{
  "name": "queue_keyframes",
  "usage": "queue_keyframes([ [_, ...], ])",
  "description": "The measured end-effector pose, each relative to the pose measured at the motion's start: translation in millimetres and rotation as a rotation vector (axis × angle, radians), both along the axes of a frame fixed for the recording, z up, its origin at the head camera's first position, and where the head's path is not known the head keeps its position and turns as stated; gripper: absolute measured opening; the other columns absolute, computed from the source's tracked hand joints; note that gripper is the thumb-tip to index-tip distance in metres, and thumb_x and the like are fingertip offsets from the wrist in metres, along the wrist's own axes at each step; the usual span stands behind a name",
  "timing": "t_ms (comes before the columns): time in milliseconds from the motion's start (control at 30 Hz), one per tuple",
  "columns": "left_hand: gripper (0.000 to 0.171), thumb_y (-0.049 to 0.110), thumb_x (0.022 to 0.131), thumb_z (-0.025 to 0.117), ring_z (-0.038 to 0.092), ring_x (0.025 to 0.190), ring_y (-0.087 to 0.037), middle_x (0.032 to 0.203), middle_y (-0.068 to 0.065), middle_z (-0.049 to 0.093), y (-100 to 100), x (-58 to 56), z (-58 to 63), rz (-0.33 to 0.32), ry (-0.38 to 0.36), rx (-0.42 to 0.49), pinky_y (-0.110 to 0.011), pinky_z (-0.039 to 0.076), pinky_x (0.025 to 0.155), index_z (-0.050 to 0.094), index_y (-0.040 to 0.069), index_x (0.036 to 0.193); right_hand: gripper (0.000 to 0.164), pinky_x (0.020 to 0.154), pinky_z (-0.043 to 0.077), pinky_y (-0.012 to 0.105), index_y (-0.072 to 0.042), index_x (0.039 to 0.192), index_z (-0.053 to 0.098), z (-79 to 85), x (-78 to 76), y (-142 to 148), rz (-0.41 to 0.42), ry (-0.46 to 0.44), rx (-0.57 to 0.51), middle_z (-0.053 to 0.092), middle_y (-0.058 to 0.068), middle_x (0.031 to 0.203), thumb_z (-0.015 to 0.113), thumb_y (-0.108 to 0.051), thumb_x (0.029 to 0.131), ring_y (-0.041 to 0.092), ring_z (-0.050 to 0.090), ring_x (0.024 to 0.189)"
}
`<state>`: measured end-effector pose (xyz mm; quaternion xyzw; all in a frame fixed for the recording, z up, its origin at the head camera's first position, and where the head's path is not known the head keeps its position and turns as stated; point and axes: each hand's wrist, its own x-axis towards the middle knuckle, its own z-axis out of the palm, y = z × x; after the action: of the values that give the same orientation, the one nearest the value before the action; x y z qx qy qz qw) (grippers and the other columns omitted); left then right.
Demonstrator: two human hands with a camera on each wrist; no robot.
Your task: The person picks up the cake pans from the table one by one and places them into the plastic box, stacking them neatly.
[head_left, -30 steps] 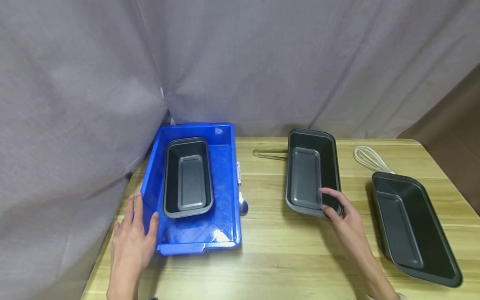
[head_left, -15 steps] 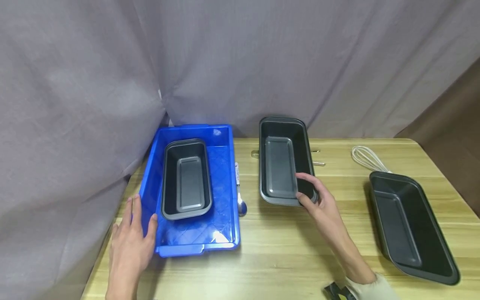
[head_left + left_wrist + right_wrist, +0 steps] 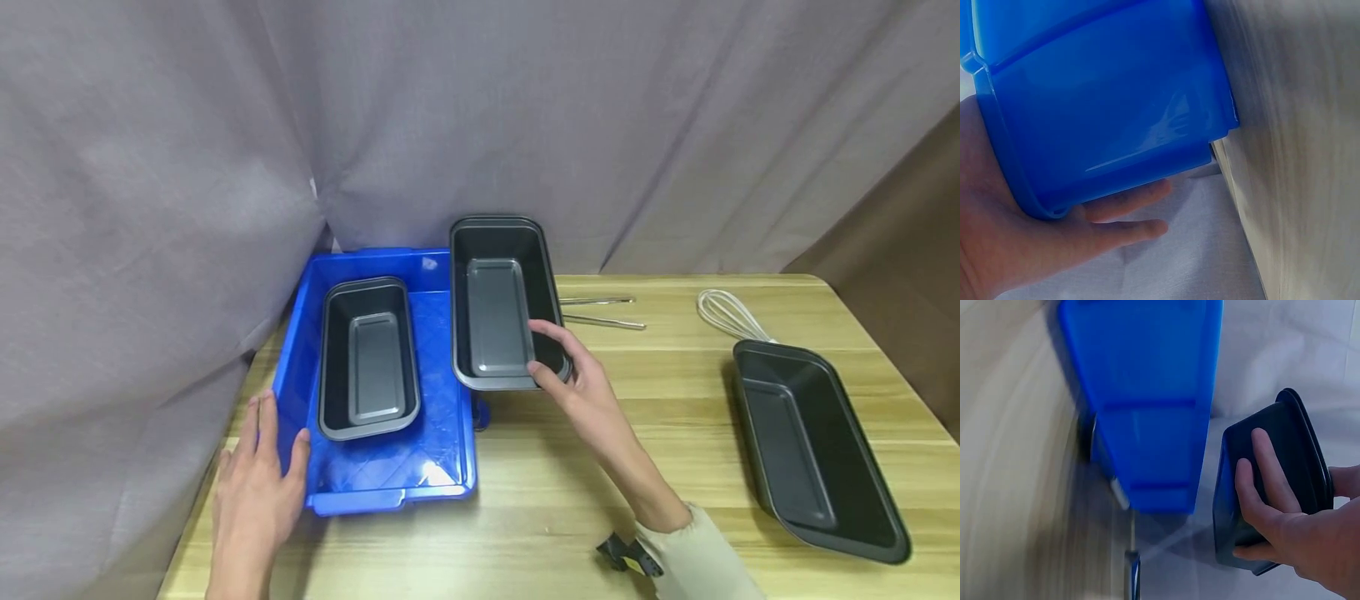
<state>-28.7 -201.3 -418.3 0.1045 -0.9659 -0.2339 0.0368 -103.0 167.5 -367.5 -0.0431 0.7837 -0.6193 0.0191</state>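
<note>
My right hand (image 3: 588,396) grips a dark loaf pan (image 3: 495,321) by its near right corner, thumb and index finger at the rim. In the right wrist view, more fingers spread against the outside of the pan's wall. The pan is held up, overlapping the right edge of a blue plastic bin (image 3: 442,454) in the head view. Inside the bin lies a second loaf pan (image 3: 375,367). My left hand (image 3: 255,492) rests against the bin's near left corner. Its fingers (image 3: 1132,203) extend straight along the outside of the bin.
A third loaf pan (image 3: 795,454) stands at the right, with a white whisk (image 3: 727,314) at its far end. Two thin metal rods (image 3: 600,300) stick out behind the held pan. A spoon (image 3: 481,414) beside the bin is mostly hidden. Grey curtain (image 3: 480,108) hangs behind.
My right hand has lifted the loaf pan and carried it left, from above the metal rods to the bin's right edge. My left hand has stayed at the bin.
</note>
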Motion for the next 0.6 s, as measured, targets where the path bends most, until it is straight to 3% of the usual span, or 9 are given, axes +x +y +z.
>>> queue_keyframes([
  [100,0.074,0.038,0.118,0.043,0.034,0.152,-0.066,0.179,-0.031,0.019,-0.4,0.0,-1.3,-0.003,0.007,0.002,-0.078,0.019,0.128,0.015,0.002,0.175,0.058,0.074,0.049,0.019,-0.011,0.161,0.054,2.2,-3.3,-13.7,0.030,-0.003,-0.032,0.058,0.022,0.141,0.066,-0.003,0.105,0.017,0.057,0.095],
  [200,0.074,0.038,0.117,0.043,0.033,0.152,-0.067,0.179,-0.031,0.019,-0.4,0.1,-1.9,-0.002,0.005,0.007,-0.078,0.018,0.129,0.014,0.003,0.175,0.060,0.077,0.049,0.019,-0.012,0.163,0.052,3.7,-4.5,-26.2,0.059,-0.002,-0.035,0.059,0.023,0.145,0.067,-0.004,0.105,0.019,0.058,0.100],
  [533,0.075,0.038,0.117,0.044,0.033,0.149,-0.071,0.180,-0.029,0.016,-0.3,-0.4,-0.4,0.007,-0.030,0.015,-0.076,0.017,0.130,0.012,0.004,0.176,0.066,0.061,0.043,0.020,-0.015,0.168,0.044,3.1,-2.6,-61.9,0.146,-0.016,-0.040,0.057,0.022,0.124,0.066,-0.011,0.106,0.009,0.044,0.065],
  [600,0.075,0.038,0.117,0.044,0.033,0.149,-0.071,0.181,-0.029,0.015,-0.1,-0.8,0.5,0.009,-0.038,0.019,-0.076,0.016,0.131,0.011,0.005,0.176,0.068,0.056,0.040,0.020,-0.015,0.170,0.042,2.1,-2.1,-68.9,0.155,-0.022,-0.034,0.057,0.023,0.137,0.066,-0.012,0.106,0.009,0.041,0.059],
])
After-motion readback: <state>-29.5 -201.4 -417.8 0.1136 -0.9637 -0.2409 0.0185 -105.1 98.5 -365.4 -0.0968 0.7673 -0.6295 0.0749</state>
